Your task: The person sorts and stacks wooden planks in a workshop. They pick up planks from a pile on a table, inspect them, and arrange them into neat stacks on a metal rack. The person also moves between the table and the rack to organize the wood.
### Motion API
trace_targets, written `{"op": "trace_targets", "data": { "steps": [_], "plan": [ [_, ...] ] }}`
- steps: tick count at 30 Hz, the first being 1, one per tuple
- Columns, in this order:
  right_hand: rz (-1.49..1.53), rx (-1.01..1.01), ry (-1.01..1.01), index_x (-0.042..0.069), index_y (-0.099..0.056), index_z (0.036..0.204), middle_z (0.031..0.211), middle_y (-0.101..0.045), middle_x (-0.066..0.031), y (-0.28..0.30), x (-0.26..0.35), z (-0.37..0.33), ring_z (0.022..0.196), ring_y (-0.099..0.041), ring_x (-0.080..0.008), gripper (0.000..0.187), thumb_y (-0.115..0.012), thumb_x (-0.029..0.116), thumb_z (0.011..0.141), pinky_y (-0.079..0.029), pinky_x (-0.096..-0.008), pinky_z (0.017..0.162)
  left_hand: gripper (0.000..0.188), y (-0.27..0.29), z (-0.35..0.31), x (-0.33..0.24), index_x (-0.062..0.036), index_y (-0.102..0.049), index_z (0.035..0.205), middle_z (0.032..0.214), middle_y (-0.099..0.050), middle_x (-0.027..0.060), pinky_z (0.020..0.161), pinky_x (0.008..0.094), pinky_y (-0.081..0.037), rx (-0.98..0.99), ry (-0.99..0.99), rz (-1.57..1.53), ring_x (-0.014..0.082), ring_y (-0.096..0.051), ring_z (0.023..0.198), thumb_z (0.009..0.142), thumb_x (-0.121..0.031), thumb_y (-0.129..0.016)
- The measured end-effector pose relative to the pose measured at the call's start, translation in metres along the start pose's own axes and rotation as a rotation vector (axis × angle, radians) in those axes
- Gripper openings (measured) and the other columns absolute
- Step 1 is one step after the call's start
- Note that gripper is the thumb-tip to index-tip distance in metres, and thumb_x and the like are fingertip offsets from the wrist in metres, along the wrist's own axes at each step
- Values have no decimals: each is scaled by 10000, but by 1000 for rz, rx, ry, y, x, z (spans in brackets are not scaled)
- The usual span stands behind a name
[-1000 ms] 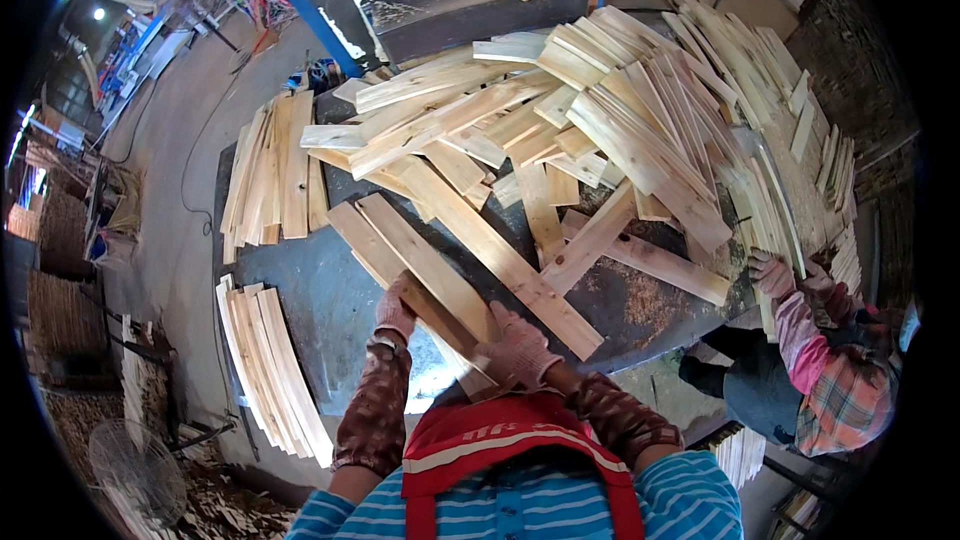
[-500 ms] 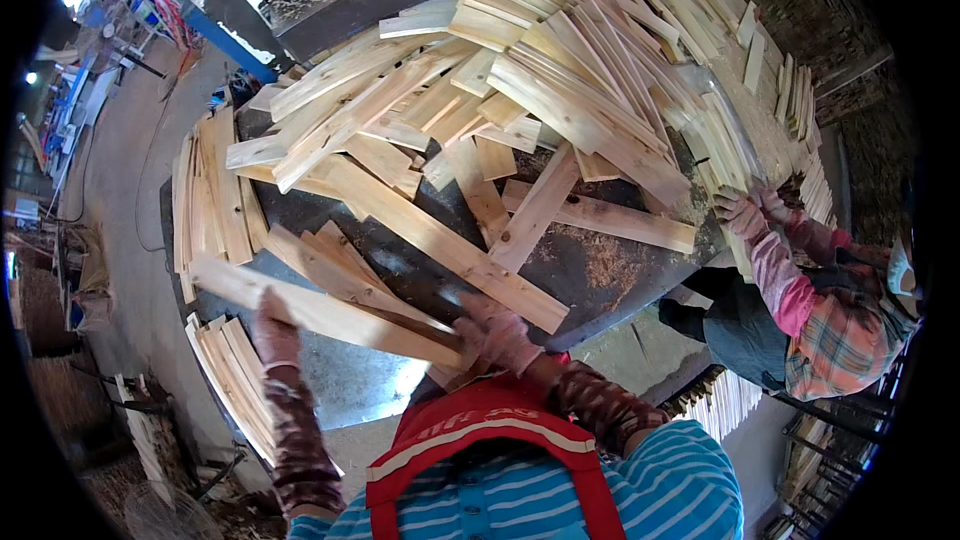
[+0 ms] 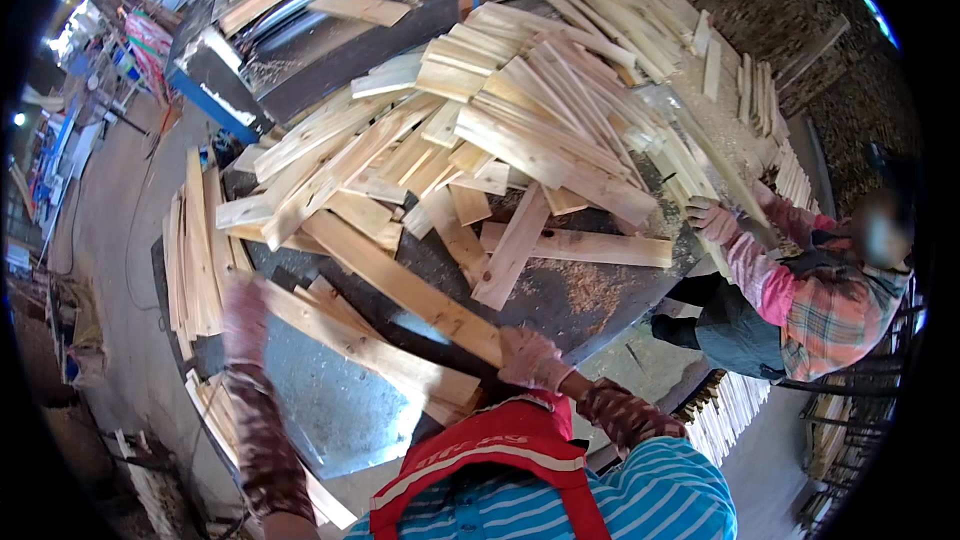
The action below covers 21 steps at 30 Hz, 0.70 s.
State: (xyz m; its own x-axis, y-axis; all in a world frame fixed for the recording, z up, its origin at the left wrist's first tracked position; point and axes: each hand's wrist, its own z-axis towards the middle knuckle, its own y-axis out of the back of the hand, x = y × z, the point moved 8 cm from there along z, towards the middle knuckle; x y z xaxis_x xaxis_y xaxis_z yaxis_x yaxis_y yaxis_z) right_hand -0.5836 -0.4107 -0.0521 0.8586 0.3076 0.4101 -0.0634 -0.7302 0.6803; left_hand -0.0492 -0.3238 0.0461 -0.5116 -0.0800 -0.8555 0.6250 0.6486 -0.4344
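My right hand [image 3: 533, 358], in a pale pinkish glove, is closed round the near end of a long wooden board [image 3: 400, 282]. That board slopes up and left, its far end at the loose pile [image 3: 450, 120]. Motion smears my gloved left hand [image 3: 245, 318], so its fingers do not show clearly. It is over the table's left side, by the end of another flat board [image 3: 370, 342]. Beneath my left forearm, a low stack of boards [image 3: 212, 408] is partly hidden.
A dark metal table [image 3: 345, 415] carries the boards and some sawdust [image 3: 592, 292]. More boards [image 3: 195, 250] lie along its left edge. At the right, a co-worker [image 3: 835, 310] in gloves handles boards. A machine with rollers [image 3: 330, 30] stands behind.
The board held between both hands is no longer in them. My left hand moved left; my right hand moved slightly right and took hold of the long board's end. The view shifted.
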Motion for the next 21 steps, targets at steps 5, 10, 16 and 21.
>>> {"op": "trace_targets", "data": {
  "steps": [5, 10, 16, 21],
  "plan": [
    [259, -67, 108, 61, -441, 1426, 1280, -569, -228, 26, 32, -54, 1193, -570, -395, 900, -787, 485, 711, -478, -436, 1016, 442, -118, -113, 191, -128, -582, 1215, 1100, -661, 64, 820, 338, -523, 187, 475, 117, 203, -647, 952, 932, -456, -671],
    [266, -148, 206, 47, -455, 1407, 1290, -564, -236, 30, 39, -93, 1192, -567, -396, 891, -790, 495, 713, -478, -450, 1004, 544, -181, -175, 264, -79, -463, 1400, 1287, -611, 136, 1001, 441, -490, 216, 543, -238, 303, -586, 1186, 936, -294, -645],
    [561, -205, 334, 31, -539, 1317, 1126, -628, -221, 64, 44, -115, 1079, -595, -418, 707, -750, 465, 800, -494, -444, 960, 591, -244, -175, 187, -57, -450, 1426, 1273, -632, 174, 1026, 494, -503, 268, 429, -316, 347, -616, 1172, 868, -131, -627],
    [1244, -183, 270, -29, -615, 1276, 1135, -694, -61, 45, 40, -81, 1017, -612, -102, 347, -603, 177, 997, -503, -248, 871, 606, -283, -141, 126, -28, -493, 1365, 1186, -663, 203, 980, 501, -538, 449, 328, -286, 345, -670, 1069, 808, -118, -711]
  ]
}}
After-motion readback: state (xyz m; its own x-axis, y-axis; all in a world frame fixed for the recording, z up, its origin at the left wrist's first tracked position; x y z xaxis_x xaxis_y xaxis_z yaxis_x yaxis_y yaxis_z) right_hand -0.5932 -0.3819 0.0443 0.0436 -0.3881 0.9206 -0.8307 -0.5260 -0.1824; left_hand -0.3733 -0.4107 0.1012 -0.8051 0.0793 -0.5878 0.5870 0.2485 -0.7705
